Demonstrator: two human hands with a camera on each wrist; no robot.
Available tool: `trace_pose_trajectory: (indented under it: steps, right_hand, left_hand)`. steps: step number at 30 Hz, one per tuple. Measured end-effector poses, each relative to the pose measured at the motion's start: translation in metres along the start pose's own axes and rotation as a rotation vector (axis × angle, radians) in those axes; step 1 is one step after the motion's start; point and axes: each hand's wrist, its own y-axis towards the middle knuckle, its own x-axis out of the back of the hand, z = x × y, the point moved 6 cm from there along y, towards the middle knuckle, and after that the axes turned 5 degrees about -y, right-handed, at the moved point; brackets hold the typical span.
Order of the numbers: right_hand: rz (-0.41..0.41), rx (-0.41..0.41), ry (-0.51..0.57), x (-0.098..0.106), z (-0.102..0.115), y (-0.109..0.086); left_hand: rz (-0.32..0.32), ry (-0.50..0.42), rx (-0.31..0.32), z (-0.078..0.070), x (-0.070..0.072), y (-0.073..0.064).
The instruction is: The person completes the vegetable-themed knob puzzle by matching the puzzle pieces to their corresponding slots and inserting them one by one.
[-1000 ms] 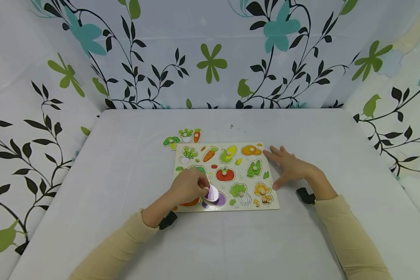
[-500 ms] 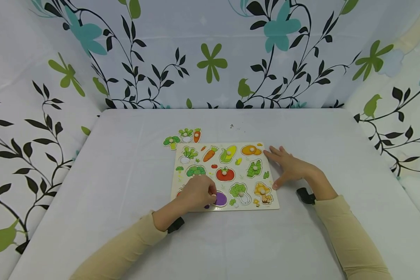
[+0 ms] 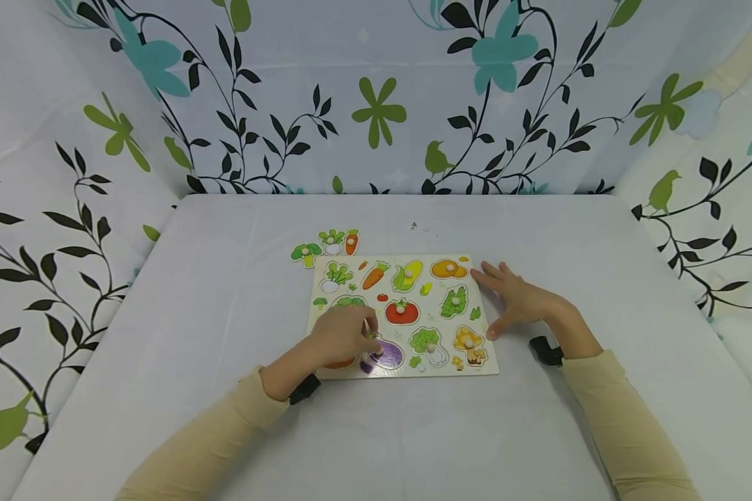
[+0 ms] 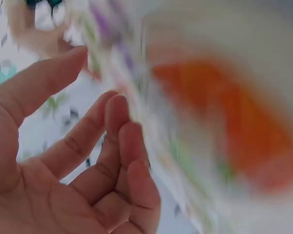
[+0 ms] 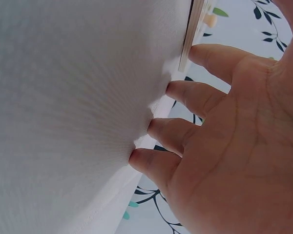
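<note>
A vegetable puzzle board [image 3: 391,371] lies flat on the table. My left hand [image 3: 345,335] hovers over its lower left part, thumb and fingers apart beside a purple eggplant piece [image 3: 390,355]. The piece lies at the purple recess; whether it sits fully flush I cannot tell. In the left wrist view the left hand [image 4: 83,146] shows nothing between thumb and fingers, and an orange vegetable picture [image 4: 229,117] is blurred. My right hand [image 3: 520,296] rests with spread fingers at the board's right edge; in its wrist view the fingertips touch the white cloth and the board's edge [image 5: 191,39].
Loose broccoli [image 3: 306,253], turnip [image 3: 332,241] and carrot [image 3: 351,242] pieces lie beyond the board's upper left corner. Knobbed tomato [image 3: 402,312], corn [image 3: 407,276] and mushroom [image 3: 469,342] pieces sit in the board. A patterned curtain [image 3: 376,56] hangs behind the table.
My left hand has carried the eggplant piece over to its recess, let go of it and drawn back slightly left. The right hand has stayed at the board's edge.
</note>
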Motion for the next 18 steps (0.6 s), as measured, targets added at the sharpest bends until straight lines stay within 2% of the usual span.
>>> trace_pose_trajectory:
  steps: [2, 6, 9, 11, 13, 15, 18]
  right_hand:
    - [0.001, -0.003, -0.003, -0.001, 0.001, 0.000]
    - [-0.001, -0.007, -0.005, -0.001, 0.002, 0.000]
    - [0.002, -0.009, -0.002, -0.002, 0.001, -0.001]
    - [0.005, -0.008, 0.001, -0.003, 0.001, -0.001]
    - [0.007, -0.005, 0.004, -0.003, 0.001, -0.002]
    - [0.009, 0.002, 0.004, -0.003, 0.001, -0.002]
    - [0.008, 0.002, -0.003, -0.002, 0.002, -0.003]
  left_hand:
    - [-0.044, -0.017, 0.061, 0.016, 0.023, 0.008]
    - [-0.229, -0.144, 0.178, 0.063, 0.078, 0.031]
    - [-0.335, -0.276, 0.264, 0.101, 0.104, 0.046]
    - [-0.356, -0.333, 0.320, 0.121, 0.110, 0.053]
    - [-0.342, -0.364, 0.349, 0.135, 0.110, 0.060]
    - [-0.320, -0.370, 0.358, 0.143, 0.106, 0.066]
    - [-0.307, -0.343, 0.356, 0.147, 0.101, 0.074]
